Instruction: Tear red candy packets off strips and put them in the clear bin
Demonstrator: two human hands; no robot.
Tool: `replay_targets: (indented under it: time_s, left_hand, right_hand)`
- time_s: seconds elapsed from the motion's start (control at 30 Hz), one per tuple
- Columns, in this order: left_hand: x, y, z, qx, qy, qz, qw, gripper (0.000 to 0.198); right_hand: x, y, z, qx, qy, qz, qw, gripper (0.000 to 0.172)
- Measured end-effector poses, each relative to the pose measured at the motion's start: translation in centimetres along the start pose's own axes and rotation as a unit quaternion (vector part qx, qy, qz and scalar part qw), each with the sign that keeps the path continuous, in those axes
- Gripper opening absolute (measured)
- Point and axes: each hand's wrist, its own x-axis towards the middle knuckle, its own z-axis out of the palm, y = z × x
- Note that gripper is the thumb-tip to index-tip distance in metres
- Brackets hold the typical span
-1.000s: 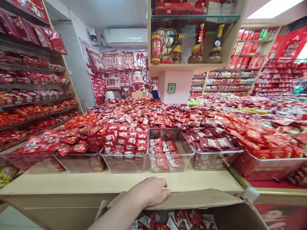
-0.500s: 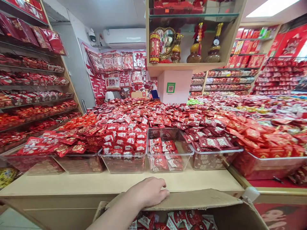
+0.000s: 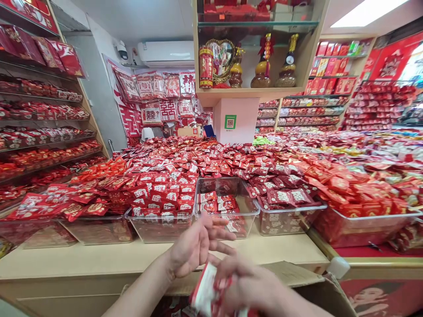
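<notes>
Above the cardboard box (image 3: 294, 275), my left hand (image 3: 201, 244) is open, palm turned to the right and fingers spread, with nothing in it. Just to its right, my right hand (image 3: 246, 281) is blurred by motion and closed on a red and white candy packet (image 3: 206, 284). The packet hangs over the box, where more red packets show dimly below. Ahead of my hands a clear plastic bin (image 3: 249, 215) stands on the counter, partly filled with stacked red and white packets (image 3: 226, 204). My left fingers overlap its front in the view.
Fuller clear bins of red packets (image 3: 161, 211) and dark red packets (image 3: 287, 196) flank the middle bin on the counter (image 3: 109, 259). Heaps of packets spread behind. A wooden display cabinet (image 3: 251, 92) overhangs the back. Shelves (image 3: 42, 121) line the left wall.
My left hand has lifted off the box flap and opened, palm turned. My right hand has come into view from the lower right with a packet. The view has shifted slightly.
</notes>
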Motion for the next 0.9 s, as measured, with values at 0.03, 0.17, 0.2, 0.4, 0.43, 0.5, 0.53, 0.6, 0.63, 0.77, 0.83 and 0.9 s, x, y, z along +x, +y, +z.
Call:
replay_targets:
  time_s: [0.03,0.17,0.2,0.4,0.43,0.5,0.53,0.6,0.63,0.77,0.83,0.9]
  left_hand:
    - [-0.1,0.3,0.2,-0.049,-0.003,0.011,0.999,0.058]
    - [-0.1,-0.1,1.2,-0.117,-0.006,0.010,0.993,0.051]
    - [0.1,-0.4,1.4,-0.121,0.003,0.015,0.993,0.044]
    - [0.9,-1.7,1.8,-0.141,0.085,0.017,0.986,0.033]
    - [1.0,-1.8,1.8,-0.147,0.108,0.010,0.983,0.031]
    - [1.2,-2.0,1.7,-0.163,0.156,0.002,0.974,0.025]
    - [1.2,-2.1,1.6,-0.170,0.184,0.010,0.968,0.022]
    - [1.2,-2.0,1.2,-0.161,0.233,0.042,0.958,0.019]
    - [1.1,-1.9,1.1,-0.140,0.244,0.058,0.958,0.018]
    - [0.7,-1.3,0.6,0.064,0.182,0.081,0.978,0.019]
    - [0.6,-1.2,0.6,0.183,0.155,0.092,0.966,0.020]
    - [0.7,-1.3,0.6,0.254,0.146,0.103,0.951,0.018]
  right_hand:
    - [0.3,0.2,-0.8,0.003,0.065,0.016,0.998,0.029]
    - [1.4,1.5,-2.0,-0.009,0.170,0.048,0.984,0.039]
    - [1.6,1.9,-1.9,-0.010,0.159,0.046,0.986,0.045]
    - [1.4,3.5,-0.6,0.013,0.171,0.056,0.984,0.061]
    - [1.4,3.7,-0.6,0.012,0.177,0.058,0.982,0.057]
    - [1.3,3.8,-0.6,0.008,0.195,0.074,0.978,0.045]
    - [1.2,3.9,-0.7,0.008,0.210,0.089,0.973,0.038]
    - [1.2,4.1,-0.8,0.032,0.237,0.148,0.960,0.022]
    - [1.3,4.3,-0.9,0.062,0.239,0.187,0.951,0.015]
    - [1.3,4.9,-1.0,0.204,0.185,0.309,0.910,0.019]
    - [1.2,5.0,-1.0,0.214,0.173,0.309,0.911,0.021]
    - [1.2,4.8,-0.9,0.210,0.165,0.285,0.921,0.023]
